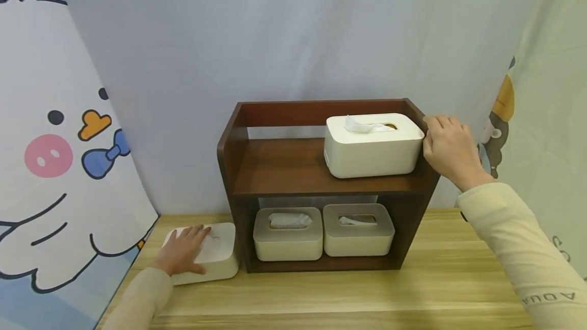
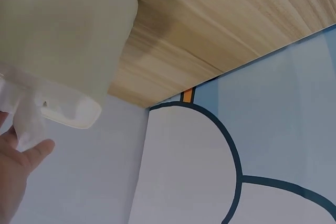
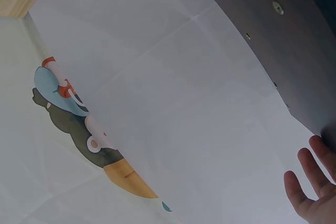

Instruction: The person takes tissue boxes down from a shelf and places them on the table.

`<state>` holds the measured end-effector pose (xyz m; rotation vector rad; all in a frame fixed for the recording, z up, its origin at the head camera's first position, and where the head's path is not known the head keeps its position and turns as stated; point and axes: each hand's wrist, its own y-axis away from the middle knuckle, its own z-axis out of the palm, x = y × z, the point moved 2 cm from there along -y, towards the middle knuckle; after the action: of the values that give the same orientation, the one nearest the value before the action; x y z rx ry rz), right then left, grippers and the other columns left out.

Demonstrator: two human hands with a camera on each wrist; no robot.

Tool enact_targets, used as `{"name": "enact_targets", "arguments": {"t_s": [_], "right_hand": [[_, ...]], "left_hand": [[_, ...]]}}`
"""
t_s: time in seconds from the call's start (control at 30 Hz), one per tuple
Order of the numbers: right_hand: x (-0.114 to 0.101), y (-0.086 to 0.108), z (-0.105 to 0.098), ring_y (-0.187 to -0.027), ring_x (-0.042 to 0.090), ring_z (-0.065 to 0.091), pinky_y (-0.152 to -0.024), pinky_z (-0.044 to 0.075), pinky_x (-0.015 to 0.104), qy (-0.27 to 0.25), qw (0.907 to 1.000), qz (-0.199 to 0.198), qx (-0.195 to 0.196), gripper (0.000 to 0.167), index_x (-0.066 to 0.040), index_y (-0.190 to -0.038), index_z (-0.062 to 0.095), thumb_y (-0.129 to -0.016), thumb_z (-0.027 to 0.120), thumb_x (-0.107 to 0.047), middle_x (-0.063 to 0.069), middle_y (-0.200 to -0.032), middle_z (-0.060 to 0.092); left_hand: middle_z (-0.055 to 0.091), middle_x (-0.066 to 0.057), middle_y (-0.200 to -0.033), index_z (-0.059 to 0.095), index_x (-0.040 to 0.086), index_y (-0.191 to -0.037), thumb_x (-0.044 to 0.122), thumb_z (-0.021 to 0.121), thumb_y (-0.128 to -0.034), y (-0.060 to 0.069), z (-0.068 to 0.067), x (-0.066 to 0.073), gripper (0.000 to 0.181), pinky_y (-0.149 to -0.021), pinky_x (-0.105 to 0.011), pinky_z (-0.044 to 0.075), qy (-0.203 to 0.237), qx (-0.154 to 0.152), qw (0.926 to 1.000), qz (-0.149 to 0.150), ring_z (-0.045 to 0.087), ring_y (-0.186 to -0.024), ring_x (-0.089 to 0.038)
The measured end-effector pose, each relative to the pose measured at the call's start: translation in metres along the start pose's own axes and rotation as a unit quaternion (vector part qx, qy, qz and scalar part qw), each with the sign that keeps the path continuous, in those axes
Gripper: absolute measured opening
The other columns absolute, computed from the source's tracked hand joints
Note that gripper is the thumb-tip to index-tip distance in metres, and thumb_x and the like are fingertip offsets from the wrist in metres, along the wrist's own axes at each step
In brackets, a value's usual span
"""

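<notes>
A white tissue box point(image 1: 224, 269) stands on the table left of a dark brown two-tier shelf point(image 1: 275, 167). Over its top is my left hand point(image 1: 183, 248), its fingers spread. In the left wrist view, the fingers of that hand point(image 2: 16, 171) are beside the tissue point(image 2: 30, 121) that hangs from the box's opening. My right hand point(image 1: 451, 149) touches the upper edge of the shelf's right side panel point(image 3: 262, 30). The right wrist view shows several of its fingers extended and apart. Close to it, another white tissue box point(image 1: 371, 159) sits on the upper tier.
Two more tissue boxes, a left one point(image 1: 288, 248) and a right one point(image 1: 359, 243), stand side by side in the lower tier. Behind the wood-grain table point(image 1: 321, 299) hangs a pale cloth backdrop point(image 1: 183, 65). Cartoon prints point(image 1: 50, 157) cover the left side.
</notes>
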<state>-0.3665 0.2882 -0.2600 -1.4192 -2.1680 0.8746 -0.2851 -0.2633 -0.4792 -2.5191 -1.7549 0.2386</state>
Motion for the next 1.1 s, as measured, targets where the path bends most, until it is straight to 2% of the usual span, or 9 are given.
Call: {"name": "enact_targets", "arguments": {"t_s": [0.3, 0.47, 0.6, 0.73, 0.83, 0.93, 1.1], "right_hand": [[0.0, 0.0, 0.001, -0.099, 0.044, 0.05, -0.073, 0.038, 0.057, -0.003, 1.0, -0.004, 0.002, 0.032, 0.007, -0.114, 0.054, -0.09, 0.038, -0.008, 0.027, -0.109, 0.056], [0.0, 0.001, 0.001, -0.099, 0.044, 0.049, -0.073, 0.039, 0.057, -0.003, 1.0, -0.003, 0.001, 0.033, 0.007, -0.115, 0.053, -0.09, 0.037, -0.008, 0.027, -0.109, 0.056], [0.0, 0.001, 0.0, -0.099, 0.044, 0.049, -0.073, 0.039, 0.057, -0.005, 1.0, -0.002, 0.003, 0.032, 0.007, -0.114, 0.053, -0.09, 0.037, -0.008, 0.027, -0.108, 0.056], [0.0, 0.001, 0.0, -0.099, 0.044, 0.049, -0.073, 0.038, 0.057, -0.005, 1.0, 0.0, 0.003, 0.032, 0.007, -0.114, 0.053, -0.09, 0.037, -0.008, 0.027, -0.108, 0.056], [0.0, 0.001, -0.001, -0.099, 0.044, 0.049, -0.073, 0.038, 0.058, -0.004, 1.0, 0.0, 0.003, 0.032, 0.007, -0.114, 0.053, -0.09, 0.037, -0.007, 0.028, -0.108, 0.056], [-0.001, 0.001, -0.001, -0.098, 0.045, 0.049, -0.073, 0.038, 0.058, -0.005, 1.0, -0.002, 0.005, 0.033, 0.007, -0.114, 0.053, -0.09, 0.038, -0.007, 0.028, -0.108, 0.056], [-0.001, 0.001, 0.0, -0.098, 0.045, 0.049, -0.073, 0.039, 0.058, -0.007, 0.9999, -0.003, 0.008, 0.032, 0.007, -0.114, 0.054, -0.09, 0.037, -0.007, 0.028, -0.107, 0.056]], "left_hand": [[0.052, -0.021, -0.125, 0.046, 0.001, -0.129, 0.045, 0.083, -0.0521, 0.0, -0.003, 0.001, 0.096, -0.086, -0.066, 0.036, -0.015, 0.045, 0.9987, -0.021, 0.048, -0.113, -0.043], [0.053, -0.021, -0.122, 0.048, 0.001, -0.126, 0.042, 0.084, -0.051, -0.002, -0.005, 0.002, 0.092, -0.086, -0.065, 0.037, -0.032, 0.068, 0.9969, -0.022, 0.049, -0.112, -0.043], [0.053, -0.022, -0.122, 0.049, 0.002, -0.125, 0.038, 0.085, -0.0502, -0.004, -0.008, 0.002, 0.091, -0.086, -0.066, 0.036, -0.041, 0.068, 0.9966, -0.024, 0.049, -0.112, -0.043], [0.052, -0.022, -0.123, 0.048, 0.003, -0.126, 0.037, 0.087, -0.0484, -0.007, -0.011, 0.002, 0.094, -0.085, -0.066, 0.036, -0.042, 0.052, 0.9969, -0.041, 0.048, -0.11, -0.044], [0.051, -0.024, -0.123, 0.046, 0.001, -0.127, 0.036, 0.088, -0.0473, -0.01, -0.023, 0.003, 0.096, -0.082, -0.065, 0.038, -0.025, 0.035, 0.9976, -0.053, 0.049, -0.108, -0.045], [0.052, -0.027, -0.119, 0.046, -0.003, -0.126, 0.03, 0.088, -0.0495, -0.012, -0.042, 0.006, 0.093, -0.082, -0.063, 0.04, 0.004, 0.023, 0.9983, -0.053, 0.05, -0.105, -0.048], [0.053, -0.028, -0.117, 0.046, -0.007, -0.125, 0.027, 0.082, -0.0639, -0.019, -0.074, 0.002, 0.078, -0.08, -0.06, 0.043, 0.011, 0.013, 0.9985, -0.053, 0.049, -0.104, -0.05]]}}
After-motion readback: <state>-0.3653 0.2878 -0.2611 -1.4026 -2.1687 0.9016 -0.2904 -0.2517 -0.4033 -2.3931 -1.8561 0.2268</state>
